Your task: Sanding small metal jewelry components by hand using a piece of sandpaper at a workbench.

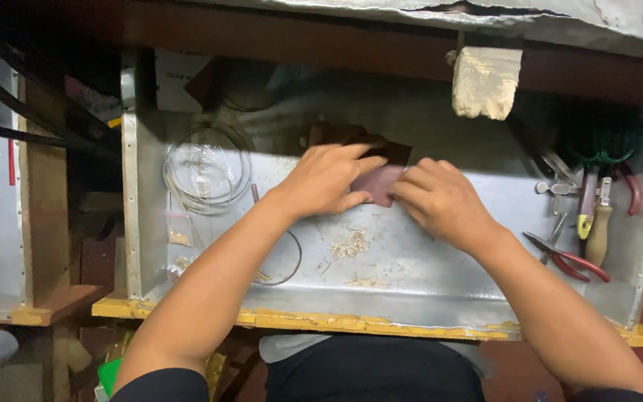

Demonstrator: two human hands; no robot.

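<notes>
My left hand (327,181) and my right hand (440,201) meet over a metal-lined drawer tray (411,275). Both pinch a small dark reddish-brown sheet (383,179), like a folded piece of abrasive paper, held just above the tray floor. The left fingers cover its left edge; the right fingertips press its right side. Whatever may be inside the sheet is hidden. A small pile of pale metal filings (349,244) lies on the tray just below the hands.
Clear round dishes (207,167) and a wire loop (286,260) sit at the tray's left. Red-handled pliers (571,260), a wooden-handled tool (599,232) and other hand tools lie at the right. A worn wooden peg (485,80) juts from the bench edge above.
</notes>
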